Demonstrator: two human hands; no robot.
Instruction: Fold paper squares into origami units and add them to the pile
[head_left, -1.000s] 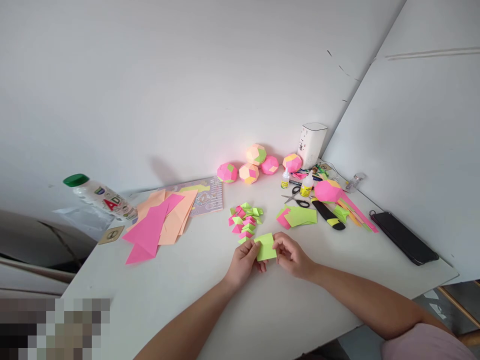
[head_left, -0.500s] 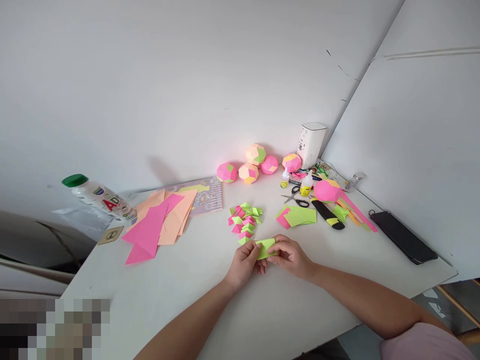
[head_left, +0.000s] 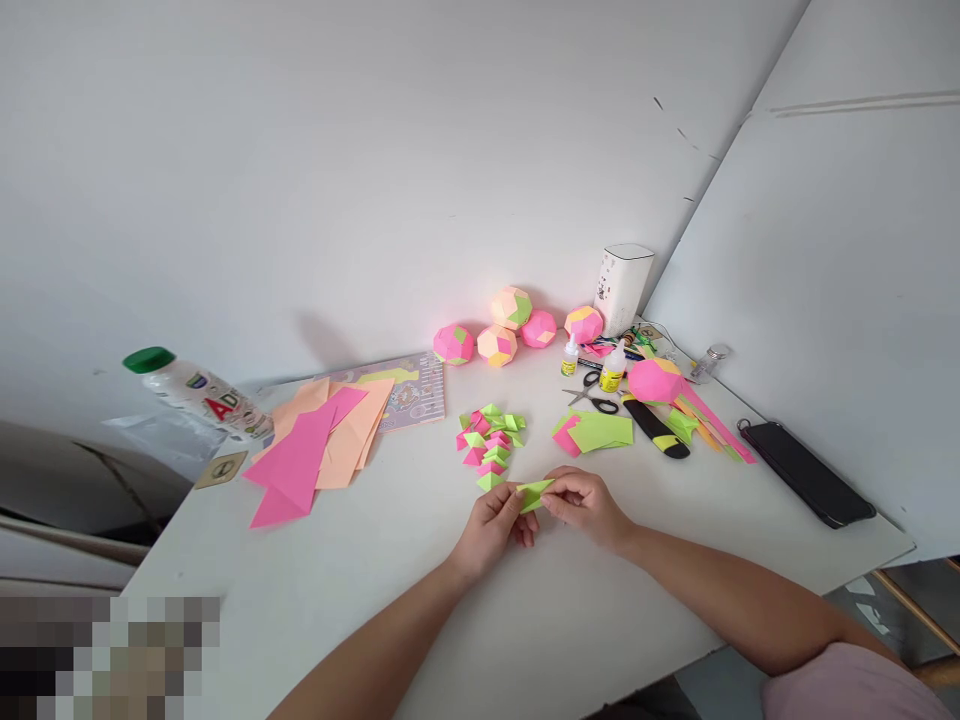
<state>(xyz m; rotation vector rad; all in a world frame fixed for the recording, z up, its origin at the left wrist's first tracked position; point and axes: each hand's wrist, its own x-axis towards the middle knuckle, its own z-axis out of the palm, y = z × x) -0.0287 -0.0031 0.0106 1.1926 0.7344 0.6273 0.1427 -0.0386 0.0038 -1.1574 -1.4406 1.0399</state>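
Between my two hands is a small piece of green paper (head_left: 534, 494), partly folded. My left hand (head_left: 491, 525) pinches its left end, with the thumb on top. The right end is gripped by the thumb and fingers of my right hand (head_left: 585, 508). Just beyond them lies a cluster of folded pink and green paper pieces (head_left: 491, 440). To the right of that cluster are flat green paper pieces (head_left: 604, 431) with a pink one (head_left: 568, 436) at their left side.
Paper balls (head_left: 497, 346) stand along the wall. Scissors (head_left: 600, 399), glue bottles (head_left: 613, 370), a cutter knife (head_left: 656, 428) and a black phone-like case (head_left: 806, 472) lie right. Pink and peach sheets (head_left: 300, 465), a notebook (head_left: 420, 395) and a white bottle (head_left: 199, 392) are left.
The green paper shows a narrower, folded shape now. My right fingers have shifted along its right end; my left hand has barely moved.
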